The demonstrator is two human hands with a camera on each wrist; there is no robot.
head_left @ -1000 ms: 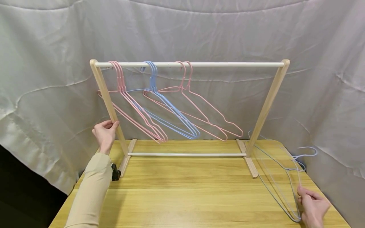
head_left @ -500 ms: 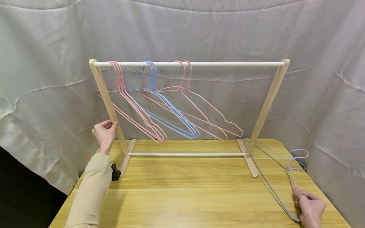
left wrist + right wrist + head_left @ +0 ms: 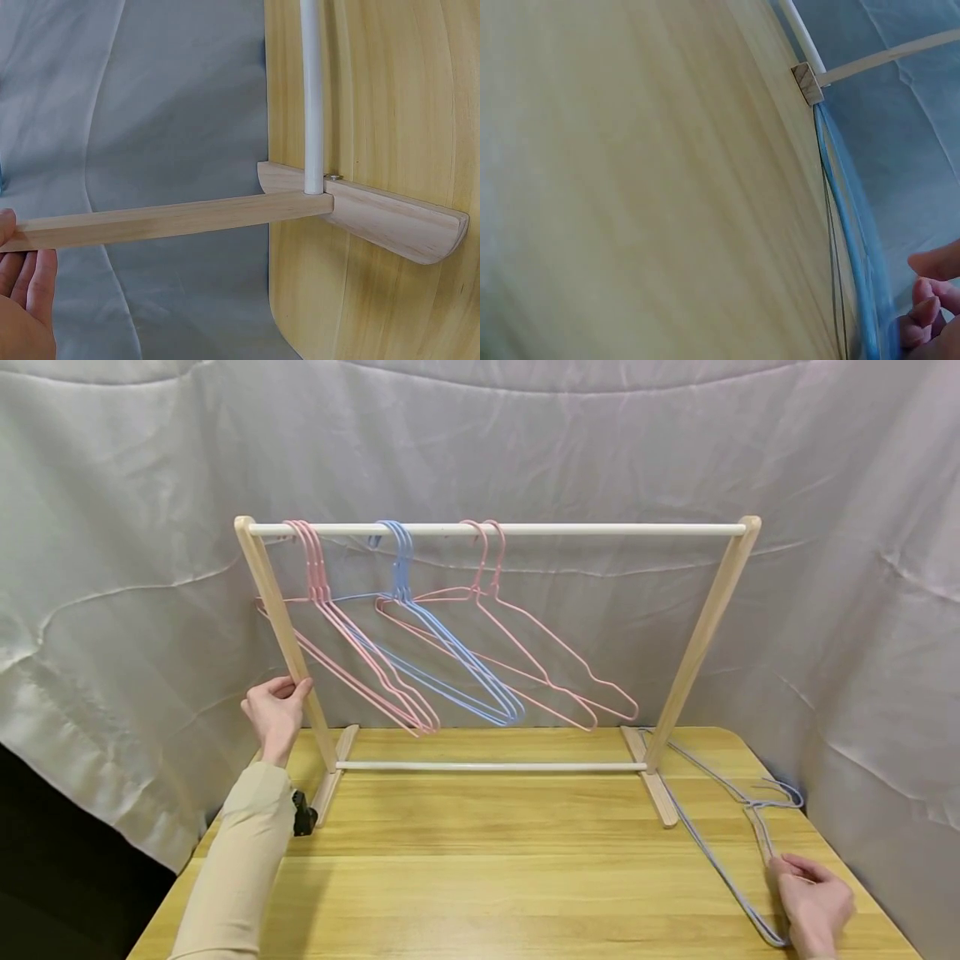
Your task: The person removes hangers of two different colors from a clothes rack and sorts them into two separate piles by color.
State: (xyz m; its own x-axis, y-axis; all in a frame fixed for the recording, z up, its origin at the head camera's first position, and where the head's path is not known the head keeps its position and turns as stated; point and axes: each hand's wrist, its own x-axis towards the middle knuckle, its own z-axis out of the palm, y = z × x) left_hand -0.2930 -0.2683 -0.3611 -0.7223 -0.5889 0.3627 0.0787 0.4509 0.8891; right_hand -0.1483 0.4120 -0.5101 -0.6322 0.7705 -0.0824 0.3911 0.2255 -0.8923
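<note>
My left hand (image 3: 276, 710) pinches the left wooden upright (image 3: 279, 610) of a small clothes rack between thumb and fingers. The same upright (image 3: 150, 223) crosses the left wrist view. At the table's right edge, blue wire hangers (image 3: 708, 852) lie stacked almost flush, partly behind the rack's right foot. My right hand (image 3: 813, 897) is at their near side, fingertips beside the wire. In the right wrist view, the right hand (image 3: 934, 300) has thumb and fingers slightly apart with no wire seen between them; the blue hangers (image 3: 847, 217) run alongside, one blurred.
On the white top rail (image 3: 622, 529) hang several pink hangers (image 3: 318, 568), a group of blue hangers (image 3: 402, 564), and two pink hangers (image 3: 495, 560). A white lower bar (image 3: 491, 767) joins the feet. Grey curtain (image 3: 847, 610) surrounds the wooden table (image 3: 450, 893).
The raised blue hanger has come down onto the one beneath, its hook lowering with it. My right hand moved slightly left and its fingers loosened. The left hand stayed put.
</note>
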